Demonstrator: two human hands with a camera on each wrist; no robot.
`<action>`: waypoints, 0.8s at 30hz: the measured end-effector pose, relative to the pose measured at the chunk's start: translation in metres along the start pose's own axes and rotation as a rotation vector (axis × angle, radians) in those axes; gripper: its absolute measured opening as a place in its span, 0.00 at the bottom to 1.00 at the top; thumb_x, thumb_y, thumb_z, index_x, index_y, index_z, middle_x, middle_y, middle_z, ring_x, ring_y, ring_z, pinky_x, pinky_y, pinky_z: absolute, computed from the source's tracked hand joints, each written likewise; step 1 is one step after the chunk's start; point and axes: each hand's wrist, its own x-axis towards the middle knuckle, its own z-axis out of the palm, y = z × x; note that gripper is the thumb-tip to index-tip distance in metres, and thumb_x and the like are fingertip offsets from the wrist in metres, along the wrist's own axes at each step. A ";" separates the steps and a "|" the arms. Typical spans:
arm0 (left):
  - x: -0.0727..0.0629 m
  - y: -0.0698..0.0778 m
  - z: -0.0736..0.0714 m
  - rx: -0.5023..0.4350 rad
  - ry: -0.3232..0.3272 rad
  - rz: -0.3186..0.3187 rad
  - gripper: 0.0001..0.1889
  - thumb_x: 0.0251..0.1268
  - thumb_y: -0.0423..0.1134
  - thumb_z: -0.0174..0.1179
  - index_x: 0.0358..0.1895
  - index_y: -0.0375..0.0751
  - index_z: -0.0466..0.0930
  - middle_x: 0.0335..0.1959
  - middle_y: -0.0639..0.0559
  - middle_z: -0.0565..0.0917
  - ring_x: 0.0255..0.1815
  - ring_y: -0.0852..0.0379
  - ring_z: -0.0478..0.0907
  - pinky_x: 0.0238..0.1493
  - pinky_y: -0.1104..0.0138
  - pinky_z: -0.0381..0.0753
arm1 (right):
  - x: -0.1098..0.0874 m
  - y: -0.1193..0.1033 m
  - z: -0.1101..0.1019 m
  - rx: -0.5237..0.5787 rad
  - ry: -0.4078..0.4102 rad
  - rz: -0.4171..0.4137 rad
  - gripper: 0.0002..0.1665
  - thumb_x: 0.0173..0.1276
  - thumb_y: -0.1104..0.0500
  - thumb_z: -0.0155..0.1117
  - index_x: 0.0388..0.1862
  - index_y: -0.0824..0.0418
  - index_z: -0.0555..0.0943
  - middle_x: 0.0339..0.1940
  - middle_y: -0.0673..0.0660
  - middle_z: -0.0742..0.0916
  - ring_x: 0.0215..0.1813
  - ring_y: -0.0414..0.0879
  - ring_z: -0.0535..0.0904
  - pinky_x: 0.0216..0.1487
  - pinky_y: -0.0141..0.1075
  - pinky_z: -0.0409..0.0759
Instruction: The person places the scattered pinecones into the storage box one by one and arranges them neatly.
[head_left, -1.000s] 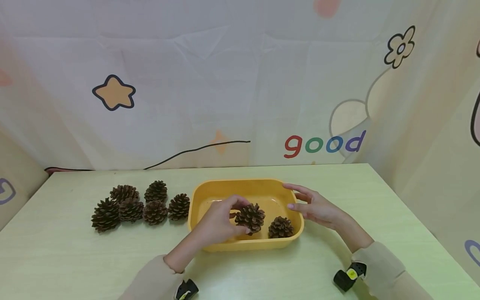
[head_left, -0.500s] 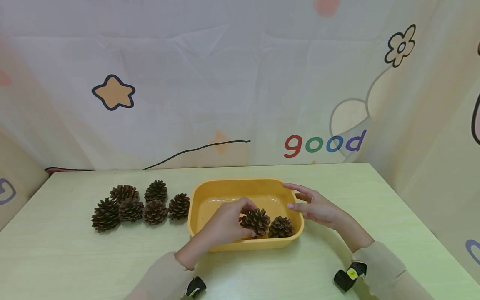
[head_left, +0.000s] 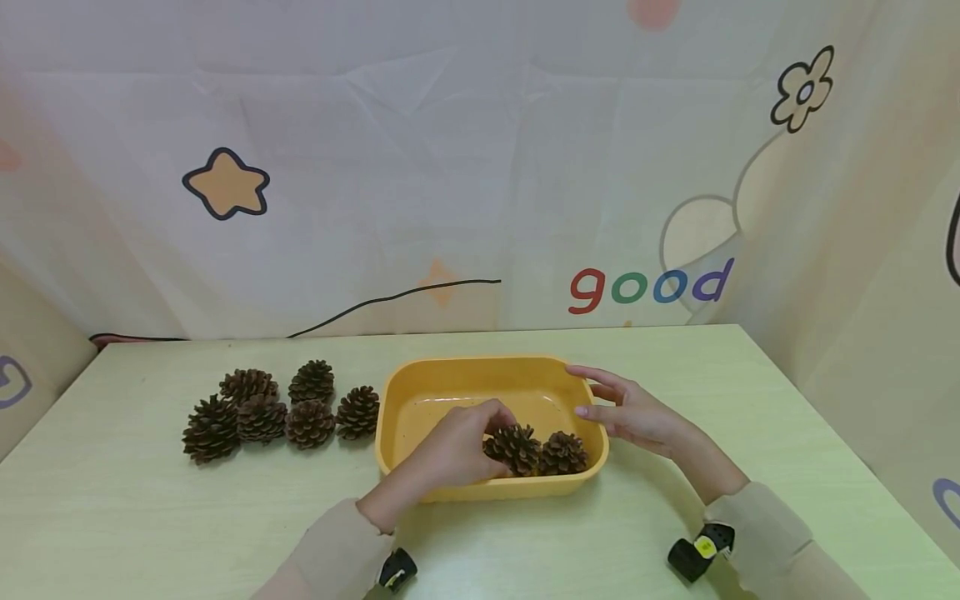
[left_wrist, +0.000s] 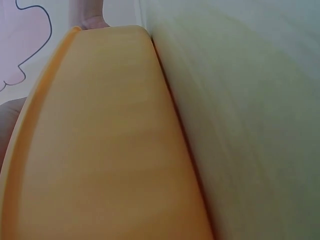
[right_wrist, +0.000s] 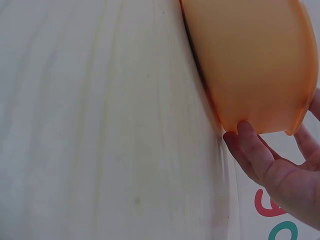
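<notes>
Inside a yellow plastic basin (head_left: pixel 495 490), my left hand (head_left: pixel 459 448) holds a brown pine cone (head_left: pixel 517 450) between thumb and fingers, low near the front wall. Right beside it sits another pine cone (head_left: pixel 564 455). At the basin's right end, my right hand (head_left: pixel 637 418) grips the rim, thumb over the edge. The right wrist view shows its fingertips (right_wrist: pixel 246 128) against the outer wall. In the left wrist view the basin's front wall (left_wrist: pixel 105 135) hides the held cone and most of the left hand.
Several pine cones (head_left: pixel 261 418) stand grouped on the pale wooden table (head_left: pixel 112 517), left of the basin. The closest one (head_left: pixel 358 413) is right by its left wall. A printed curtain (head_left: pixel 390 192) hangs behind the table and along both sides.
My left hand has moved right and lower into the basin, bringing its pine cone up beside the other one. The right hand and the basin have stayed in place.
</notes>
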 end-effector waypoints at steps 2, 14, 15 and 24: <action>0.000 0.000 -0.001 -0.006 -0.008 -0.001 0.23 0.42 0.34 0.72 0.45 0.40 0.74 0.45 0.48 0.80 0.49 0.51 0.76 0.51 0.60 0.76 | 0.000 0.000 0.000 -0.001 0.001 0.002 0.40 0.63 0.57 0.61 0.71 0.57 0.55 0.69 0.70 0.56 0.58 0.57 0.71 0.52 0.43 0.77; 0.001 -0.002 -0.003 -0.062 -0.048 -0.042 0.21 0.46 0.37 0.70 0.46 0.41 0.75 0.44 0.51 0.79 0.48 0.52 0.75 0.49 0.61 0.76 | 0.000 0.000 0.000 -0.011 0.005 0.006 0.41 0.63 0.57 0.62 0.71 0.57 0.56 0.70 0.70 0.56 0.59 0.58 0.70 0.52 0.44 0.77; 0.001 -0.002 -0.003 -0.070 -0.053 -0.042 0.21 0.46 0.36 0.70 0.46 0.41 0.75 0.45 0.50 0.79 0.48 0.52 0.75 0.49 0.61 0.77 | 0.000 0.000 0.000 -0.010 0.004 0.005 0.40 0.63 0.57 0.62 0.71 0.57 0.55 0.70 0.70 0.56 0.59 0.58 0.70 0.52 0.44 0.77; 0.001 -0.002 -0.003 -0.180 -0.107 -0.025 0.21 0.48 0.31 0.68 0.47 0.37 0.73 0.46 0.48 0.78 0.50 0.51 0.74 0.50 0.66 0.77 | 0.001 -0.001 0.000 -0.008 -0.001 0.003 0.40 0.63 0.57 0.61 0.71 0.57 0.55 0.69 0.70 0.56 0.57 0.55 0.71 0.52 0.42 0.78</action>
